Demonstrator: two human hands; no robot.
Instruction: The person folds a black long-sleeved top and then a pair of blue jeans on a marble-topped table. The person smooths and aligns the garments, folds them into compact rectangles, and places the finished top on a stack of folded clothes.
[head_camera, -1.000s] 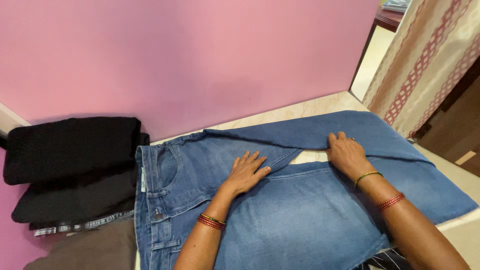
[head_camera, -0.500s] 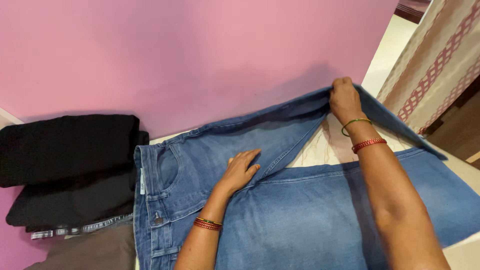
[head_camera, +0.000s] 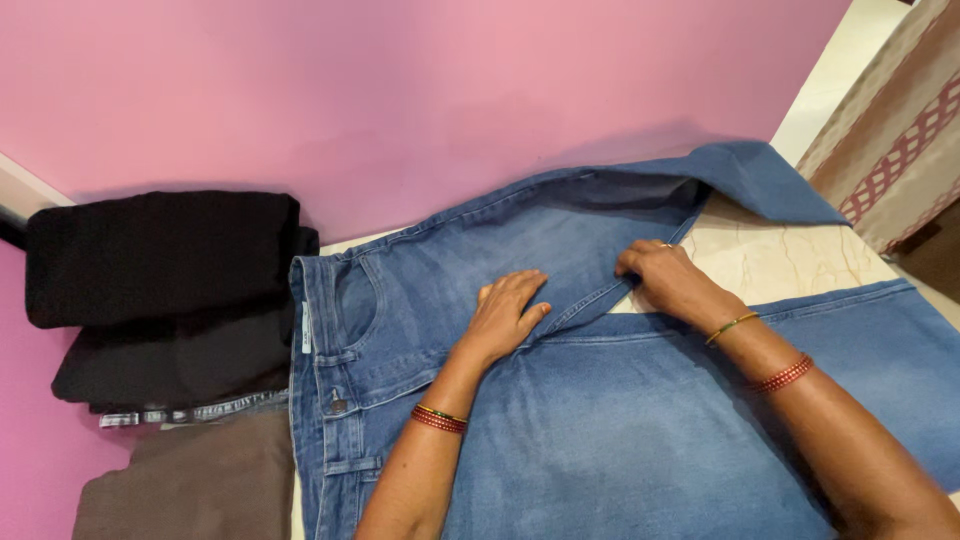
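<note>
Left hand lies flat and spread, palm down, on the pair of blue denim jeans at the crotch, near the middle of the frame, holding nothing. Red and green bangles circle that wrist. Right hand, just right of centre, rests on the inner edge of the upper trouser leg, fingers curled down onto the seam; whether they pinch the cloth or merely press it cannot be told. A thin green bangle and a red beaded one sit on that forearm.

Spread across the centre and lower right of the frame, the jeans lie with their waistband and button toward the left. One leg runs along the bottom right; the other angles up toward the upper right, its end folded over beside the pink wall. Between the two legs shows a wedge of pale marbled floor.

At the left of the frame sits a stack of folded black garments, touching the waistband, with a folded brown cloth below it at the lower left. A patterned beige and red curtain hangs at the upper right.
</note>
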